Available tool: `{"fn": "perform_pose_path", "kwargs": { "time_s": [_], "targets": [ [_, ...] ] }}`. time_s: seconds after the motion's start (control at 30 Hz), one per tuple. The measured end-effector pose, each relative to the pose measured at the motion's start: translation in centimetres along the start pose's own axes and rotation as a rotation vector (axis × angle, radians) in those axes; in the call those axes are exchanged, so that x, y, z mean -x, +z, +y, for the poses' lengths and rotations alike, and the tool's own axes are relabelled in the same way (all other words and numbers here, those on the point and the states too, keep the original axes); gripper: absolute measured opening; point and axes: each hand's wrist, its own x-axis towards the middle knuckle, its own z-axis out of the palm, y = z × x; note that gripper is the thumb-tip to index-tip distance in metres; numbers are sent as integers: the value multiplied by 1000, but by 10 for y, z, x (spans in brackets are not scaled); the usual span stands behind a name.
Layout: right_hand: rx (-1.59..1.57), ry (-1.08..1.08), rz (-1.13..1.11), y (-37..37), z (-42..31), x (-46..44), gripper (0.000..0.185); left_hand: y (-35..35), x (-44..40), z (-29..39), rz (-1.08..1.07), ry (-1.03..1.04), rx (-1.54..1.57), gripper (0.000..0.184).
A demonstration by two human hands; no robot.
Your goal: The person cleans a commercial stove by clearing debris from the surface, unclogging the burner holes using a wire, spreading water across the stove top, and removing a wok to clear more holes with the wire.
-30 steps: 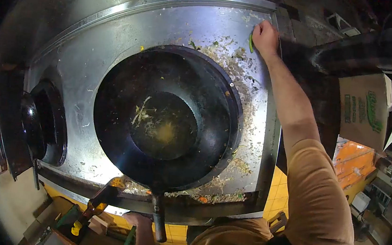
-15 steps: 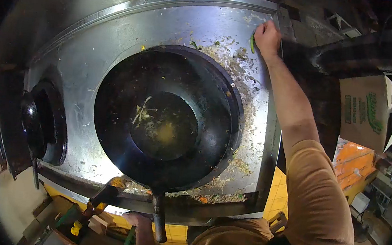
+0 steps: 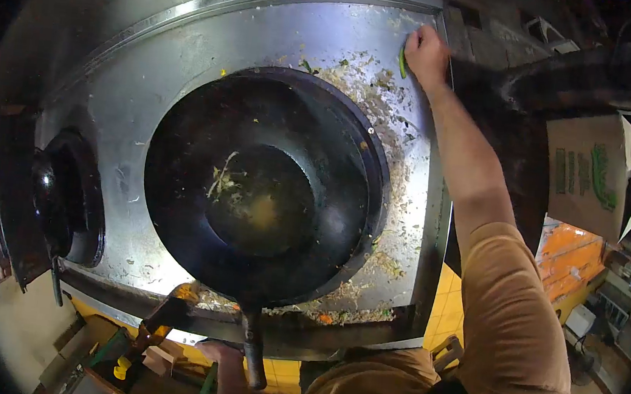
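My right hand (image 3: 428,56) is closed near the far right corner of the steel stove top (image 3: 271,29), gripping a thin, curved green pad (image 3: 402,62). Only the pad's edge shows beside the fingers. Low in the view, my left hand (image 3: 217,351) is at the stove's front edge, left of the wok handle (image 3: 253,347); its fingers are hard to make out. Between the hands sits a large black wok (image 3: 181,176) with cloudy liquid and pale food scraps (image 3: 222,177) in its bottom.
Food bits (image 3: 385,101) litter the steel right of the wok and along the front gutter (image 3: 342,319). A second black wok (image 3: 90,206) stands at left. A bottle (image 3: 159,322) is by the front edge. A cardboard box (image 3: 584,170) is at right.
The view has shifted slightly, moving the woks a little left in the picture. My right hand stays near the far corner with the green pad, its wrist turned slightly.
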Motion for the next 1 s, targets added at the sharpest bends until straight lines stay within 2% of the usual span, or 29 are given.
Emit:
{"fn": "perform_pose_path", "kwargs": {
  "time_s": [0.07, 0.17, 0.23, 0.43, 0.63, 0.77, 0.83, 1.0],
  "targets": [
    [-3, -61, -21, 2, 4, -1, 18, -1, 0, -1, 3, 4, 0, 66],
    [-63, -20, 31, 5, 5, -1, 19, 0, 0, 0, -3, 6, -6, 66],
    [48, 84, 19, 9, 5, -2, 19, -1, 0, 1, -1, 8, -4, 66],
    [102, 83, 103, 11, 2, 0, 19, 0, -2, 1, -6, 6, -8, 66],
    [41, 58, -32, 4, -1, 3, 18, -5, -3, -1, -5, 15, -10, 66],
    [50, 43, -38, 6, 2, 2, 18, -3, -3, -1, -6, 15, -12, 66],
    [20, -58, -71, 6, 0, 1, 18, -3, -4, -1, -6, 18, -13, 66],
    [1, -72, -70, 8, 1, 0, 18, -3, -3, -2, -3, 21, -10, 65]
  ]
}}
